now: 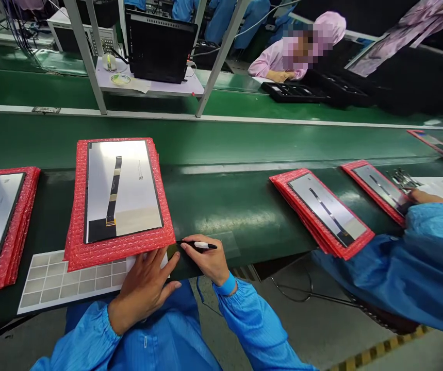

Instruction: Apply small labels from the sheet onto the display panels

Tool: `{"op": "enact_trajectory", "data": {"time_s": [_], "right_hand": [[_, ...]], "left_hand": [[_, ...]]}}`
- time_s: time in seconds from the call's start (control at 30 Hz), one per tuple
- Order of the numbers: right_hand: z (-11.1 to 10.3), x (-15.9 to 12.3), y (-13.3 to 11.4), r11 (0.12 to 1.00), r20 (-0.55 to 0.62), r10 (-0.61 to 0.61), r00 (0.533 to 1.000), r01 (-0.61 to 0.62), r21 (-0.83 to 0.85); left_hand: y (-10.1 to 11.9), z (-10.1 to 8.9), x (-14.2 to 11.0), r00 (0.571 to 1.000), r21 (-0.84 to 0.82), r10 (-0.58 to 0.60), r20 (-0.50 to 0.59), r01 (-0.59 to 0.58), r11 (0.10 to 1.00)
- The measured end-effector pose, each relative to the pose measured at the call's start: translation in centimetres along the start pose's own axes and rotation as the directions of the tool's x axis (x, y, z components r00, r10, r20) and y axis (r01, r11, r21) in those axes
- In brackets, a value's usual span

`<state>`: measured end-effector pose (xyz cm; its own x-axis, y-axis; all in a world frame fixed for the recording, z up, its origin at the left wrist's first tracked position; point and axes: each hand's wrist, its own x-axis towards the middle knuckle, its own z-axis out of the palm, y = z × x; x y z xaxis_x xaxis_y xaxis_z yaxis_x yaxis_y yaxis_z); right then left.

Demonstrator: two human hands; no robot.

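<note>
Marker [200,246] sits pinched in the right hand [201,260], its black-and-white barrel held between thumb and fingers, the tip pointing left just beside the lower corner of the red bubble wrap [128,252]. That wrap lies directly ahead of both hands on the bench [229,201] and carries a display panel [124,175] with a black ribbon cable [113,190] across it. The left hand [144,291] lies open, fingers spread, at the wrap's lower edge, beside a grey grid sheet [74,281] to its left. Further right on the bench, a co-worker's hand [428,197] rests beside another wrapped panel [379,188].
</note>
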<state>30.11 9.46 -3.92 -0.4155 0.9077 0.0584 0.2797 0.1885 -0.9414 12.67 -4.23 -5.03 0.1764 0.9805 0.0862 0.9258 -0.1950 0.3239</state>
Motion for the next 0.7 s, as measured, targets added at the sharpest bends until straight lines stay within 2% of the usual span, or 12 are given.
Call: {"op": "enact_trajectory", "data": {"time_s": [0.7], "right_hand": [[0.06, 0.07, 0.01, 1.0, -0.006, 0.008, 1.0, -0.008, -0.022]], "left_hand": [[-0.1, 0.11, -0.1, 1.0, -0.027, -0.013, -0.005, 0.013, 1.0]]}}
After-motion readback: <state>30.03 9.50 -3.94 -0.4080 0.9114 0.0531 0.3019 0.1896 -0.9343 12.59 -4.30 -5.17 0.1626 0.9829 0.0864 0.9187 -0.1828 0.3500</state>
